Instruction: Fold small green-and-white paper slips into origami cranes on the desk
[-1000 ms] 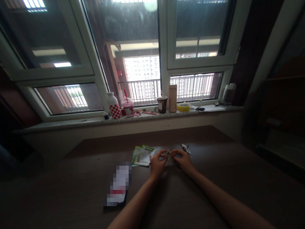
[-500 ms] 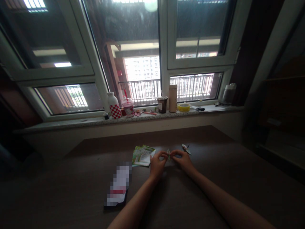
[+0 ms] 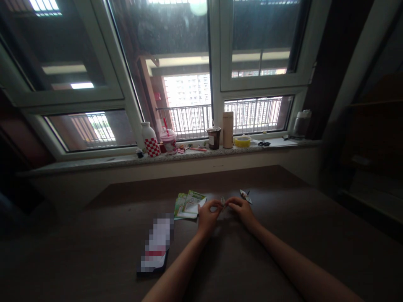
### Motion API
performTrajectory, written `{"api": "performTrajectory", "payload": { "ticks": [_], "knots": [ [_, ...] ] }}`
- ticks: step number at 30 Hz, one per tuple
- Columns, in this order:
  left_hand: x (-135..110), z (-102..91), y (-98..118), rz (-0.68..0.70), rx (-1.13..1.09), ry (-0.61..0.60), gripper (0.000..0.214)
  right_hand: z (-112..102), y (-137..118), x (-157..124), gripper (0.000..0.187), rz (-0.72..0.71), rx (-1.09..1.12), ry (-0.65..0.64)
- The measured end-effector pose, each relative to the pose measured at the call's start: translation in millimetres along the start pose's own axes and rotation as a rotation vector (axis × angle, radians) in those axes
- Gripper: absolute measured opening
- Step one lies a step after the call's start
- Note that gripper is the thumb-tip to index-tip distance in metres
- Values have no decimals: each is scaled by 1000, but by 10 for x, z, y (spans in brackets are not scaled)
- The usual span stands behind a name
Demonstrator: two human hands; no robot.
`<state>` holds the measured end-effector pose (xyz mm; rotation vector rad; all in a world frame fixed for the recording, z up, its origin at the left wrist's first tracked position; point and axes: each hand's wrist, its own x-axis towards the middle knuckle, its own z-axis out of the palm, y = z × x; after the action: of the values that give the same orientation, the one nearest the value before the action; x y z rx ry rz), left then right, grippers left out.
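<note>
Between my fingertips is a small piece of folded paper (image 3: 223, 200), pale with greenish print. My left hand (image 3: 208, 214) pinches it from the left, thumb and forefinger forming a ring. From the other side my right hand (image 3: 242, 209) pinches the same piece; its exact shape is too small to tell. Just left of my left hand lie several green-and-white printed sheets (image 3: 189, 204), fanned over one another, partly covered by that hand. Beyond my right hand a small folded paper piece (image 3: 246, 196) with pointed ends rests on the table.
On the brown table (image 3: 267, 260) a blurred-out phone-like object (image 3: 155, 245) lies at left. Along the windowsill (image 3: 189, 156) stand a checkered bottle (image 3: 151, 140), a pink cup (image 3: 169, 141), a brown cup (image 3: 214, 138), a tan flask (image 3: 228, 130), yellow tape (image 3: 242, 141) and scissors (image 3: 263, 143).
The folded paper between my fingertips has turned slightly. Both hands stay in almost the same place, still pinching it.
</note>
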<state>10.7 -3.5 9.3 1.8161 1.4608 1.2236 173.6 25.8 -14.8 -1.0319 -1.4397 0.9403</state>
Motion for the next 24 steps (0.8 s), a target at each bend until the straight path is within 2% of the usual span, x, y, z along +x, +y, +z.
{"api": "performTrajectory", "payload": {
  "ticks": [5,10,17,24],
  "knots": [
    [4,7,-43,32,-5,26,12,33,49,17,43,55,-28,9],
    [15,25,-81,39,-21,45,13,48,89,34,52,94,73,6],
    [10,8,-10,-12,-16,63,19,33,70,18,52,77,62,46],
    [1,13,39,-103,38,-10,25,16,38,7,41,31,-38,64]
  ]
}}
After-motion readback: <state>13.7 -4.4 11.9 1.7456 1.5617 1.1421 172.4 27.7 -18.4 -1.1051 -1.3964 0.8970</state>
